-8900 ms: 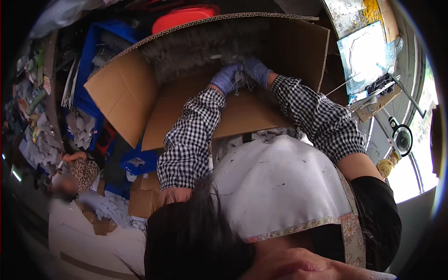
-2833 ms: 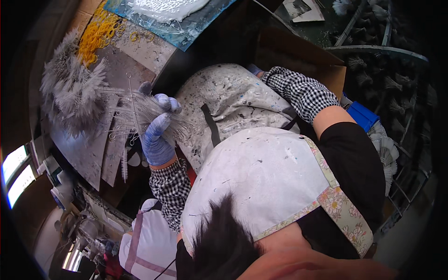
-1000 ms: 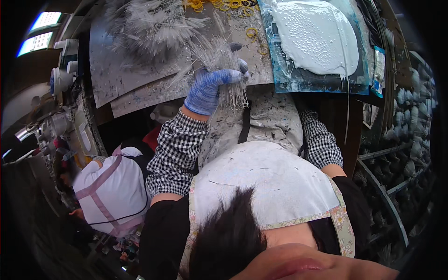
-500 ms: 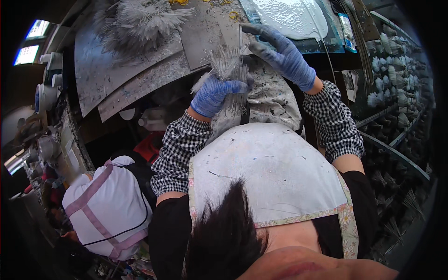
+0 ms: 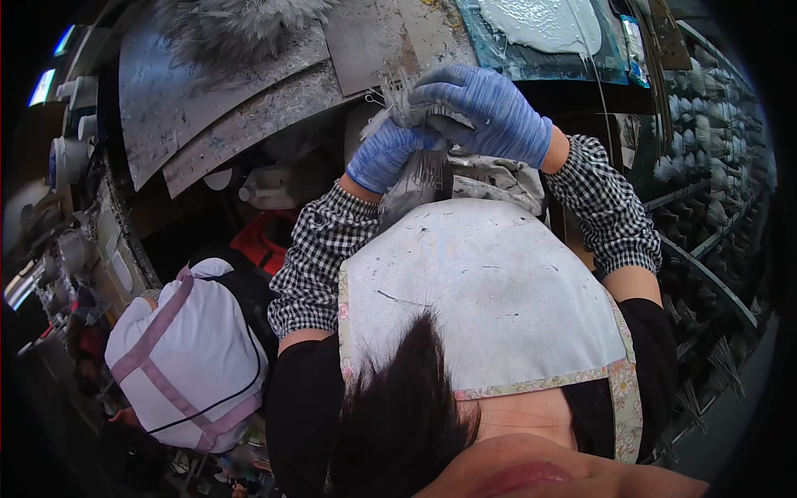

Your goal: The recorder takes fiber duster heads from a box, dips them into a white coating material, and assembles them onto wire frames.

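In front of my apron, my left hand, in a blue knit glove, is closed round a bundle of thin twisted-wire brushes. Their wire ends, some of them looped, poke out above and below the grip. My right hand, gloved alike with greyed fingertips, curls over the upper part of the bundle. Its fingers meet the brushes just above my left hand and hide part of them. A large heap of similar pale-bristled brushes lies on the worktable beyond my left hand.
Stained grey boards overlap along the table edge. White paste covers much of a blue sheet at the far right. Racks of brushes line the right side. A co-worker in a white apron is at lower left; a whitish jug stands under the table.
My right hand has come down and left from above the table edge, and its spread fingers have closed onto the bundle. My left hand keeps its hold. The whole view has shifted slightly.
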### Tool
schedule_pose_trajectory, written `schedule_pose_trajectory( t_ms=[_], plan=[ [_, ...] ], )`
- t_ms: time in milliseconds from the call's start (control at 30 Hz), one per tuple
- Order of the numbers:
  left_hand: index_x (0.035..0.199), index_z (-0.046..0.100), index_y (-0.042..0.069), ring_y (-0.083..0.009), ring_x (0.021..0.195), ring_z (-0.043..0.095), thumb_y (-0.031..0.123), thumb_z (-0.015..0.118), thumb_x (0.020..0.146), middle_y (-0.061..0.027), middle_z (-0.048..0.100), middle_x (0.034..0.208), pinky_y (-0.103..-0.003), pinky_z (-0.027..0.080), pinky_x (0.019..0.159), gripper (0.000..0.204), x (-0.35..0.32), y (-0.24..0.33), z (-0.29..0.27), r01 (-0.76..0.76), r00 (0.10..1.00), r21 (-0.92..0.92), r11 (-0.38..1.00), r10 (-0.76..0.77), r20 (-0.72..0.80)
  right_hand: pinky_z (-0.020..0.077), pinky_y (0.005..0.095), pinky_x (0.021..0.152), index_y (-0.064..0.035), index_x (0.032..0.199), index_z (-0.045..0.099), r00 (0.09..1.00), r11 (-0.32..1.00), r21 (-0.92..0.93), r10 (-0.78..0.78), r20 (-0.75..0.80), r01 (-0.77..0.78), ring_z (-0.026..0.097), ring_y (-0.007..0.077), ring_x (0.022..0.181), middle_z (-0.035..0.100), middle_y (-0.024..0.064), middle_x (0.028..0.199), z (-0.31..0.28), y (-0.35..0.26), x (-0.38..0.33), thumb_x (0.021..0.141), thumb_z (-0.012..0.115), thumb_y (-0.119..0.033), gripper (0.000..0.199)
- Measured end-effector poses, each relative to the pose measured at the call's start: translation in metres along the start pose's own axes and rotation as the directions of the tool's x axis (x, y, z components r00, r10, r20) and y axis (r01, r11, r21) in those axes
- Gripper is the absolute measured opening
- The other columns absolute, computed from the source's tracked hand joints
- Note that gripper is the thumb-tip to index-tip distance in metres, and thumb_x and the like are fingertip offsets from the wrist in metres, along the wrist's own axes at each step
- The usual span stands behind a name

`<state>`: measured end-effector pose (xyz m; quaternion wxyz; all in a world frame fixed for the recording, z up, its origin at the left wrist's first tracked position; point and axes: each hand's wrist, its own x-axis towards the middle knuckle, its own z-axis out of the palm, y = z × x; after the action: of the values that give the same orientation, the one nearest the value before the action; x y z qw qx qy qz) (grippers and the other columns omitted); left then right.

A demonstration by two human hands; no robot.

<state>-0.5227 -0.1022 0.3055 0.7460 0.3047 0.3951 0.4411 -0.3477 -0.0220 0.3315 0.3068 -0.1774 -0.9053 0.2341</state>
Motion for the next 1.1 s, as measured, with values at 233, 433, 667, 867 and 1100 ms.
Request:
schedule_pose_trajectory(
  t_ms=[233,433,667,867,1100],
  plan=[
    [0.121,0.053,0.006,-0.0183,0.098,0.06,0.004,0.064,0.079,-0.006,0.061,0.108,-0.03,0.051,0.086,0.044,0.009,-0.007,-0.015,0.055,0.998,0.146,0.988,-0.052,-0.023,0.0536,0.0318,0.073,-0.0141,0.118,0.06,0.983,0.966,-0.218,-0.11,0.149,0.141,0.062,0.0217,0.083,0.061,0.0054,0.089,0.0,0.035,0.002,0.075,0.072,-0.017,0.045],
    [0.122,0.052,0.003,-0.0194,0.1,0.06,0.005,0.062,0.082,-0.0083,0.061,0.108,-0.027,0.051,0.085,0.041,0.03,-0.014,-0.034,-0.415,0.864,0.891,0.182,0.384,0.325,0.0524,0.0313,0.068,-0.0178,0.126,0.055,0.992,0.996,-0.059,-0.067,0.112,0.073,0.06,0.0203,0.078,0.06,0.0044,0.085,-0.007,0.006,0.03,0.076,0.07,-0.024,0.052],
    [0.133,0.042,0.002,-0.0209,0.102,0.059,0.017,0.072,0.075,-0.0118,0.06,0.111,-0.032,0.05,0.087,0.067,0.015,0.013,-0.007,0.134,0.983,0.04,0.99,-0.128,-0.131,0.0504,0.0322,0.095,-0.0115,0.13,0.047,0.958,0.778,0.628,0.169,-0.232,0.015,0.057,0.0224,0.111,0.06,0.0104,0.116,-0.034,0.056,0.018,0.077,0.07,0.0,0.059],
    [0.123,0.049,0.002,-0.0172,0.093,0.062,0.003,0.068,0.077,-0.0099,0.064,0.101,-0.029,0.054,0.079,0.05,0.017,0.017,0.0,-0.078,0.975,0.005,0.997,0.078,-0.206,0.0474,0.0307,0.096,-0.0088,0.128,0.051,0.823,0.356,0.863,0.558,0.11,-0.357,0.057,0.0184,0.109,0.059,0.0105,0.117,0.01,0.046,-0.021,0.095,0.052,-0.035,0.042],
    [0.127,0.045,0.003,-0.0176,0.095,0.062,-0.001,0.067,0.079,-0.0097,0.063,0.104,-0.029,0.053,0.082,0.052,-0.001,-0.028,0.005,-0.085,0.9,0.121,0.989,0.128,-0.416,0.0385,0.0308,0.101,-0.0054,0.137,0.039,0.672,0.078,0.793,0.584,0.455,-0.605,0.045,0.0153,0.12,0.051,0.0078,0.125,0.068,0.004,-0.035,0.089,0.06,-0.039,0.062]
  ],
)
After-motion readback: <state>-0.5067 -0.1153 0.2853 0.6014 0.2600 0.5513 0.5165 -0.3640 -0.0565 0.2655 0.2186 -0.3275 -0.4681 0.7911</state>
